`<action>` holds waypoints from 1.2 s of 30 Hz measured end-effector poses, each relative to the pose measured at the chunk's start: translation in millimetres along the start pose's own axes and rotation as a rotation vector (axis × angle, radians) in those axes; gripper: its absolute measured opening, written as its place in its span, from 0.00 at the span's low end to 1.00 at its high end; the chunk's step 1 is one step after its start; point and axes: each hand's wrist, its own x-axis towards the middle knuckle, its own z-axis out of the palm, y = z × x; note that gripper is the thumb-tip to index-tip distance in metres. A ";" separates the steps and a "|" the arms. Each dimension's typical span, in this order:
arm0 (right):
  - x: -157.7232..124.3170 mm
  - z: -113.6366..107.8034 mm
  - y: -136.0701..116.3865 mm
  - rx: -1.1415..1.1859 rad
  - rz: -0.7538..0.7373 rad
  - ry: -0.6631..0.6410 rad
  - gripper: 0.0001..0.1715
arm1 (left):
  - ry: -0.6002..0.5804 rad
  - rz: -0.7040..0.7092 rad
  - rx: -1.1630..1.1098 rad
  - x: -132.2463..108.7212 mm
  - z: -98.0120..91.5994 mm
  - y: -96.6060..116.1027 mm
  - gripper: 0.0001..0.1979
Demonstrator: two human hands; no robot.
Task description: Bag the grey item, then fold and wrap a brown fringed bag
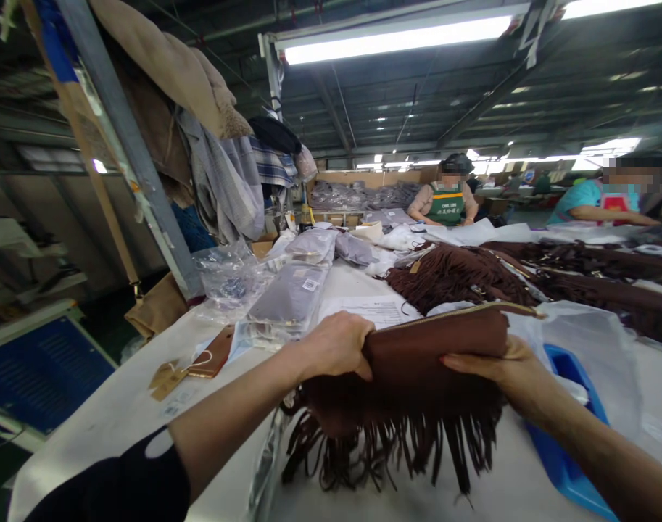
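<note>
As the left hand (pixel 336 342) and right hand (pixel 499 370) hold the brown bag (pixel 418 362) near its two ends, its long side runs sideways between them, fringe (pixel 396 428) hanging down.

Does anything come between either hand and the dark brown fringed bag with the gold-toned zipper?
Nothing visible does: the left hand and right hand both grip the dark brown fringed bag directly, though its far side is hidden. The blue plastic tray shows to the bag's right, not between it and either hand.
</note>
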 end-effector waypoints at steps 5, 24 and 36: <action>12.9 -30.7 15.7 -0.470 -0.584 -0.055 0.18 | 0.239 0.327 0.555 -22.9 -2.4 11.9 0.09; -46.0 -70.2 144.5 -1.201 -0.982 0.401 0.15 | 0.752 0.561 0.697 -61.7 214.7 4.9 0.19; -75.3 -61.7 201.3 -1.567 -0.852 0.413 0.17 | 0.714 0.542 0.702 -62.4 222.5 4.5 0.17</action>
